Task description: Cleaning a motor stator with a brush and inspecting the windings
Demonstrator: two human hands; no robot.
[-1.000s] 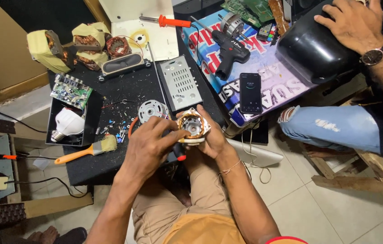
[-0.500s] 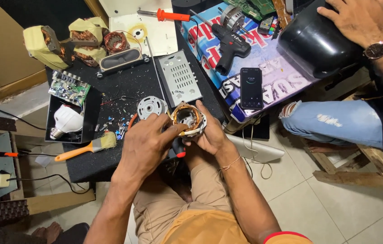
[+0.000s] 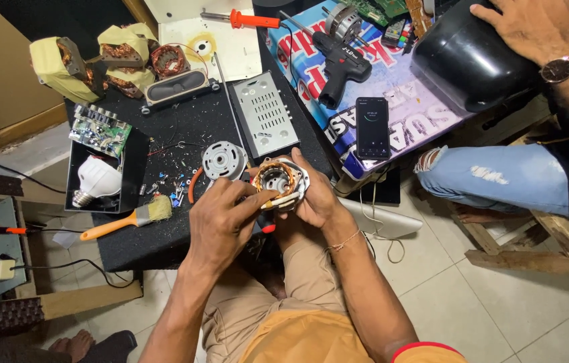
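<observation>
Both hands' fingers grasp round copper-wound motor stator (image 3: 280,180) (metal rim): left hand (image 3: 221,218), right hand (image 3: 317,198).

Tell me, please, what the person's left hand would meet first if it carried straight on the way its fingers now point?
Its fingers point right, and the left hand already touches the copper-wound motor stator cradled by the right hand. Going on, it would press into that stator first; depth is hard to judge.
</observation>
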